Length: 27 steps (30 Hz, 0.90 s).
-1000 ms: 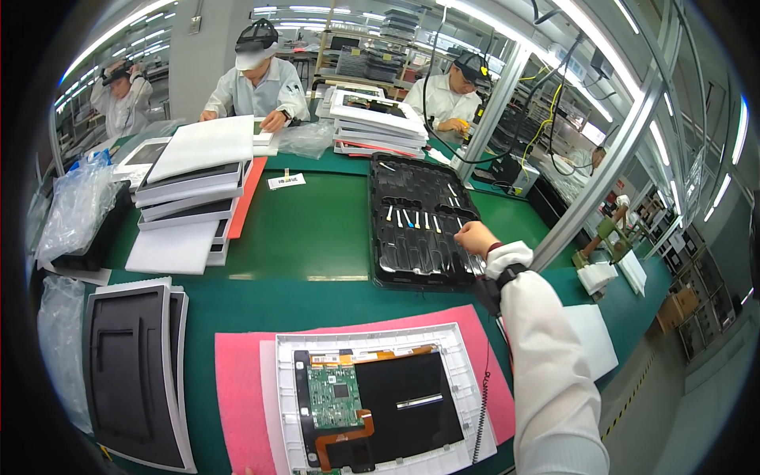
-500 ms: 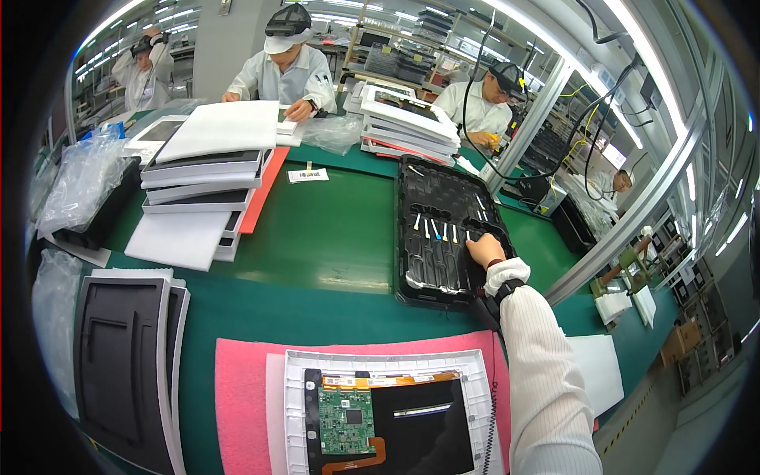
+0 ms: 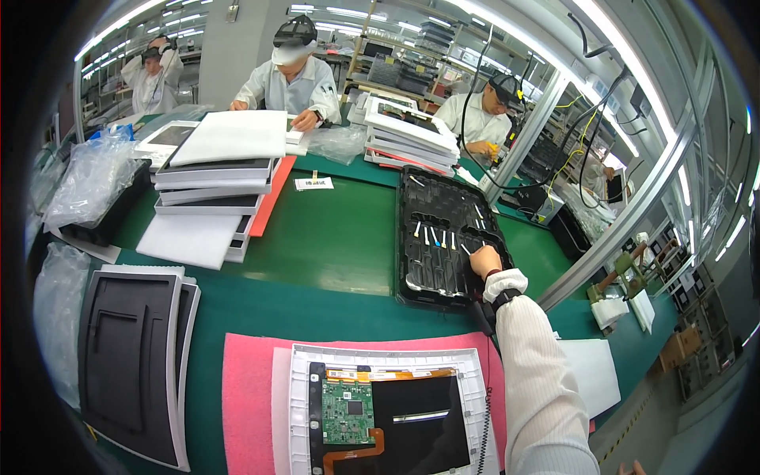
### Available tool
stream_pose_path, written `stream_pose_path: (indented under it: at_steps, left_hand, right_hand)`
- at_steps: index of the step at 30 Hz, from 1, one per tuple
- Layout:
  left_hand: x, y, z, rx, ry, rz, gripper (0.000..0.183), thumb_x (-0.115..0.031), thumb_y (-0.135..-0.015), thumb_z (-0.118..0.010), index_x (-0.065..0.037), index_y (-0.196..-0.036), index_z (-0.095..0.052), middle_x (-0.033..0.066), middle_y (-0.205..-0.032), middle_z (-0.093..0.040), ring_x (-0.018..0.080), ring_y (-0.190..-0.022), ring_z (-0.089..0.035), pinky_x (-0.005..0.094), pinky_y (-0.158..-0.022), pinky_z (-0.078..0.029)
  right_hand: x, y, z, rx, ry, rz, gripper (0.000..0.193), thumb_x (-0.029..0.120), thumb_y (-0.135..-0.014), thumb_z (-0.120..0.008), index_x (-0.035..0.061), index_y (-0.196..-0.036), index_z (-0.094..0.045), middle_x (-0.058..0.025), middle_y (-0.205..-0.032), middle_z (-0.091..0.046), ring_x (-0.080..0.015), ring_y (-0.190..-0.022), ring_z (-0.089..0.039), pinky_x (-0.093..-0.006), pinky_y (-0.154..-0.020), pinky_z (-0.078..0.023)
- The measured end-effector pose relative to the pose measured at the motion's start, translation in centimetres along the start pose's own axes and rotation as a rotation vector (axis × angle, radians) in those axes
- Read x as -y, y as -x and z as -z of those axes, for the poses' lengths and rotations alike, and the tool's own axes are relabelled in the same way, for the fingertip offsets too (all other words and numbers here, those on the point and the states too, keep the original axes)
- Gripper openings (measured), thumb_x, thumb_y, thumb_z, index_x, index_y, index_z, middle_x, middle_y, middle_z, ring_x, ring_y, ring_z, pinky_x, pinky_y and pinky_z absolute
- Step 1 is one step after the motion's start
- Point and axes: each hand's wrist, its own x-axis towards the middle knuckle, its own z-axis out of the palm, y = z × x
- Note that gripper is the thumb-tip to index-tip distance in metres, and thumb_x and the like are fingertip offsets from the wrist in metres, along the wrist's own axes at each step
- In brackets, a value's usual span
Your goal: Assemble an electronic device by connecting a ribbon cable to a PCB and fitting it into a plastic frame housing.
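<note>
My right hand (image 3: 486, 261) reaches over the right side of a black moulded tray (image 3: 414, 294), fingers pinched together. A small white-ended piece (image 3: 465, 248) shows at the fingertips; whether it is held I cannot tell. Several thin strips with white ends (image 3: 435, 237), one partly blue, lie in the tray's slots. Nearer to me, a white-framed display panel (image 3: 303, 412) lies back side up on pink foam (image 3: 245, 396). It carries a green circuit board (image 3: 348, 412), an orange ribbon cable (image 3: 356, 454) and a black sheet. My left hand is out of view.
Black-and-white panels (image 3: 127, 356) lean at the left. Behind them are stacked trays with white foam (image 3: 229, 138) and a plastic-wrapped black bin (image 3: 119, 206). A metal post (image 3: 609, 226) and a coiled cord (image 3: 484, 427) stand right. Co-workers sit opposite; fingertips (image 3: 633, 469) show at the lower right edge.
My right hand has shifted slightly down in the tray, and the white-ended piece by its fingers is now tilted. The view has moved a little. Fingertips have appeared at the lower right edge.
</note>
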Motion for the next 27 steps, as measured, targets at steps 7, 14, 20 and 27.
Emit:
stream_pose_path:
  at_steps: [7, 14, 20, 27]
  left_hand:
    - [0.2, -0.3, -0.4, -0.098, 0.012, -0.043, 0.056, -0.044, -0.081, -0.066, -0.010, -0.125, -0.061, 0.0243, -0.133, -0.055, 0.0484, -0.121, -0.051, 0.0517, -0.094, -0.047]
    - [0.3, 0.0, -0.7, -0.079, -0.033, -0.044, 0.056, -0.050, -0.084, -0.062, -0.011, -0.125, -0.061, 0.0235, -0.134, -0.055, 0.0473, -0.122, -0.051, 0.0508, -0.093, -0.047]
    - [0.3, 0.2, -0.6, -0.042, -0.019, -0.032, 0.057, -0.049, -0.085, -0.063, -0.011, -0.127, -0.060, 0.0223, -0.138, -0.052, 0.0466, -0.126, -0.048, 0.0510, -0.095, -0.046]
    - [0.0, 0.0, -0.4, -0.042, 0.028, -0.015, 0.058, -0.045, -0.082, -0.067, -0.011, -0.129, -0.059, 0.0219, -0.139, -0.051, 0.0475, -0.125, -0.048, 0.0518, -0.095, -0.045]
  right_hand:
    - [-1.0, -0.4, -0.8, -0.006, 0.040, 0.023, 0.030, 0.017, -0.084, -0.060, -0.0019, -0.105, -0.070, -0.0263, -0.115, -0.064, -0.0414, -0.109, -0.062, -0.0449, -0.092, -0.051]
    - [0.1, 0.6, -0.3, -0.022, 0.070, 0.024, 0.029, 0.018, -0.082, -0.060, -0.0008, -0.102, -0.071, -0.0246, -0.117, -0.063, -0.0408, -0.110, -0.060, -0.0465, -0.093, -0.050]
    - [1.0, 2.0, 0.3, -0.138, 0.328, 0.178, 0.026, 0.022, -0.080, -0.066, 0.0020, -0.094, -0.073, -0.0194, -0.111, -0.065, -0.0364, -0.104, -0.062, -0.0461, -0.085, -0.051]
    - [0.4, 1.8, 0.1, -0.165, 0.356, 0.213, 0.023, 0.022, -0.080, -0.068, 0.0033, -0.092, -0.073, -0.0182, -0.109, -0.065, -0.0357, -0.103, -0.062, -0.0464, -0.084, -0.052]
